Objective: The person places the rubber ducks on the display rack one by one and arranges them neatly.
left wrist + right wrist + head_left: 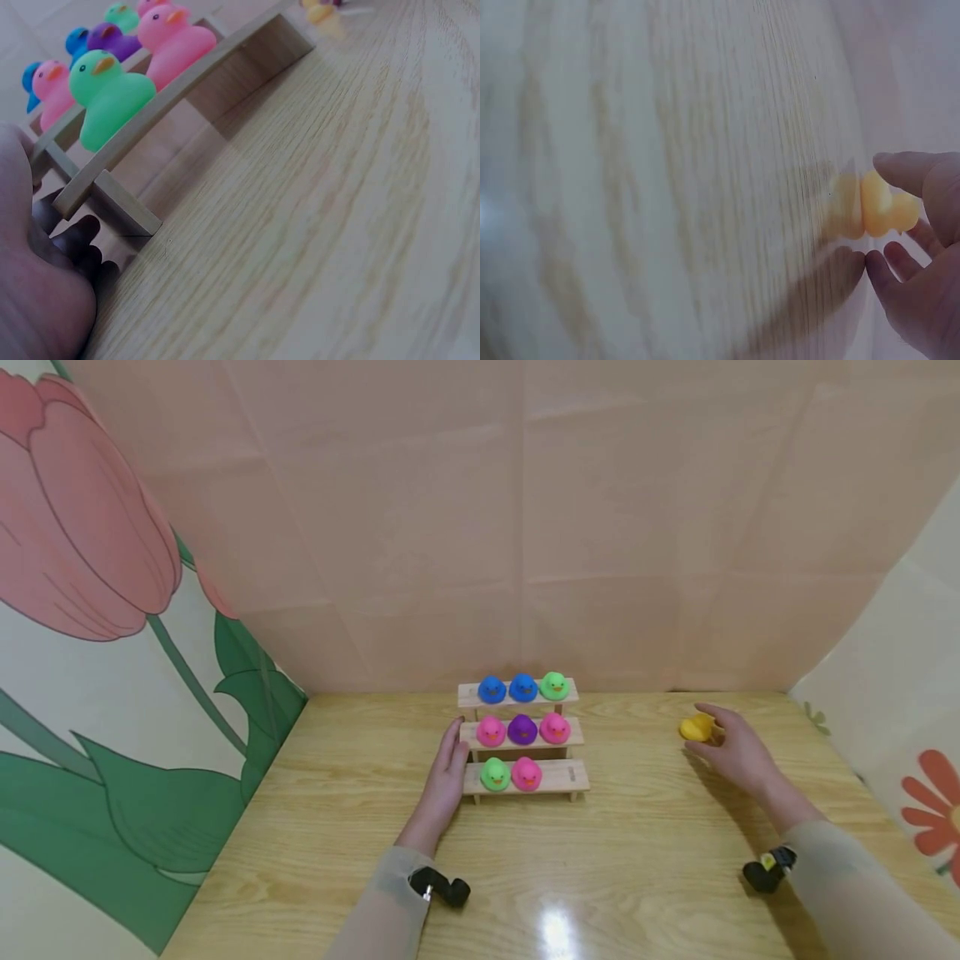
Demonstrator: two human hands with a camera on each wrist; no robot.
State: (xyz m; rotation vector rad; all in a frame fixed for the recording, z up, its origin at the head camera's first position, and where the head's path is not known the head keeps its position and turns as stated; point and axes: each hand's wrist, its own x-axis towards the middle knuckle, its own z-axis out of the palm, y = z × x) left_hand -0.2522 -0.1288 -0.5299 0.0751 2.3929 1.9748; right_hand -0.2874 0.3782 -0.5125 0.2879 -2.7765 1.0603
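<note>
A three-tier wooden display rack [557, 776] holds small rubber ducks. Two blue ones and a green duck [555, 686] fill the top tier; on the middle tier a purple duck [522, 729] sits between two pink ones. The bottom tier bears a green duck [112, 94] and a pink duck [527, 773], with bare wood at its right end. My left hand [446, 779] rests against the rack's left side. Over at the right, my right hand [738, 752] reaches round a yellow duck [696, 727] on the table, thumb and fingers spread on either side; contact is unclear.
The wooden table [637, 877] extends to a pinkish cloth backdrop [600, 527] close behind the rack. A tulip-printed panel [97, 527] borders the left, and a flower-printed panel [885, 693] the right. Each wrist carries a small black camera.
</note>
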